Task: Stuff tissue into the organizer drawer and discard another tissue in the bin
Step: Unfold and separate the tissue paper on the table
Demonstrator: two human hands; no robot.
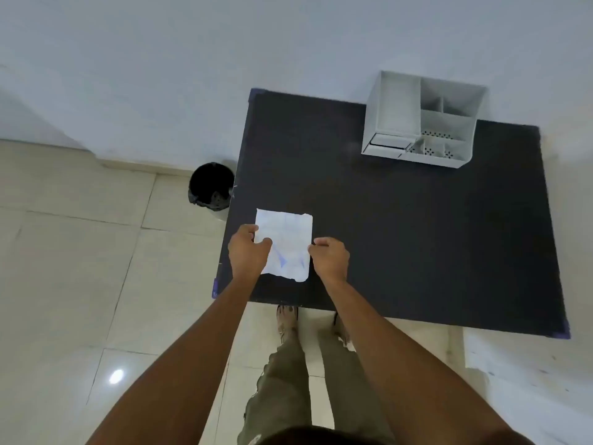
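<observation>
1. Over the near left part of the dark table [401,239], both hands were on a white tissue [286,244], a flat, slightly crumpled sheet just above or on the tabletop.
2. The left hand [247,252] pinched the tissue's left edge, thumb on top and fingers curled under it.
3. The right hand [330,256] had closed its fingertips on the right edge, about halfway along.
4. At the far right of the table sat the grey organizer [423,118], its small drawer [388,142] low on the front left; whether that drawer was pulled out, I could not tell.
5. Down on the tiled floor [80,268], tight against the table's left edge, stood the black bin [211,186], open at the top.
6. The person's legs and sandalled feet showed below the table's near edge.
</observation>
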